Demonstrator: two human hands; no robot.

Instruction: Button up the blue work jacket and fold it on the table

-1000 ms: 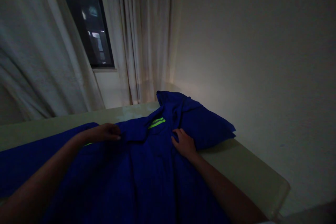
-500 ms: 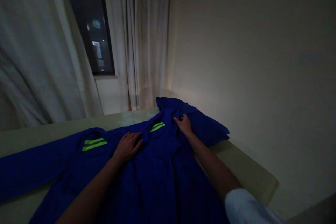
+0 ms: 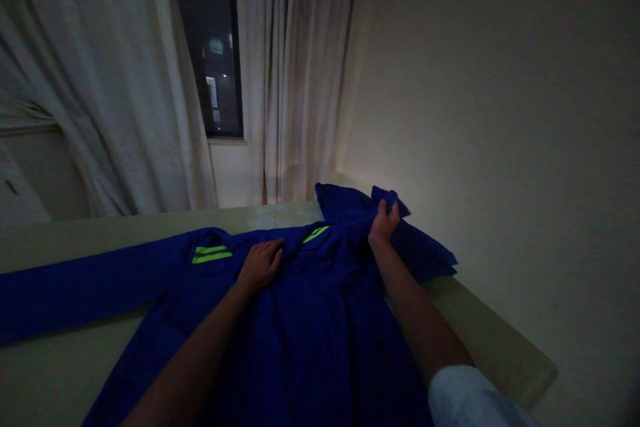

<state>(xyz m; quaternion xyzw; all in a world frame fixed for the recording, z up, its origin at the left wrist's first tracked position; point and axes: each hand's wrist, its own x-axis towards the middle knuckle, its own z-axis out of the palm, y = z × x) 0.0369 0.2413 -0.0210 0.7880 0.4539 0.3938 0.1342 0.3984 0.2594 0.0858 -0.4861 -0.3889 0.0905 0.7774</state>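
A dark blue work jacket [image 3: 300, 327] with bright yellow-green stripes lies spread out, one sleeve [image 3: 100, 280] stretched to the left. On its upper part my left hand [image 3: 261, 265] rests flat, fingers extended, near the chest. My right hand [image 3: 385, 221] is closed round a bunched piece of the jacket's blue cloth, lifted on the right side; which part of the jacket it is I cannot tell. Behind and under that hand lies more blue fabric [image 3: 425, 250] with layered edges, partly covered by the jacket.
The jacket lies on a pale greenish surface [image 3: 500, 340] whose right corner is near the wall [image 3: 490, 147]. Along the far side hang light curtains [image 3: 295, 80] beside a dark window [image 3: 213, 47]. The room is dim.
My right hand has closed on the blue cloth and raised it to the right. My left hand stays on the jacket. The view has swung slightly left.
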